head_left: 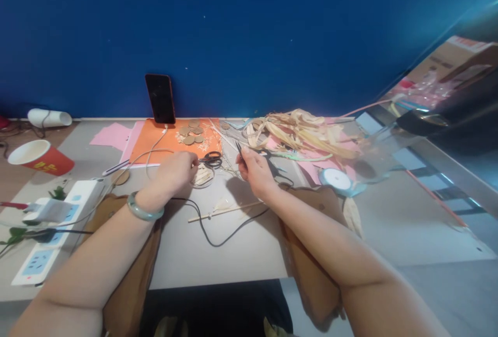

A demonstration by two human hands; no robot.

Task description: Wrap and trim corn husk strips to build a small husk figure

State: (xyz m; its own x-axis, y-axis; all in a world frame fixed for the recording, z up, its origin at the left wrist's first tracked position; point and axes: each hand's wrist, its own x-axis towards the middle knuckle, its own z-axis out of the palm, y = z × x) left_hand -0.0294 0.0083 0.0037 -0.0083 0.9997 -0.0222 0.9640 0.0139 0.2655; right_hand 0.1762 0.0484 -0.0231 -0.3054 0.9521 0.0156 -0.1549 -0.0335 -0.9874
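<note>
My left hand [177, 171], with a pale green bangle [144, 211] on its wrist, is closed with fingertips pressed together; whatever they hold is hidden. Just right of it lie black-handled scissors [212, 159] and a small pale bundle of dried husk strips [203, 175]. My right hand [257, 170] is closed around slim dark tweezers [238, 147], their tips pointing up and away. Behind that hand spreads a heap of dried husk strips [299, 129]. A thin stick [221, 212] rests on the table nearer to me.
An upright phone [160, 98] leans on the blue wall. Cork-coloured discs [189, 140] sit on orange paper [150, 145]. At left are a red paper cup [54, 163] and a power strip [75, 207]. A black cable [218, 245] crosses the table; a ribbon spool [335, 180] lies right.
</note>
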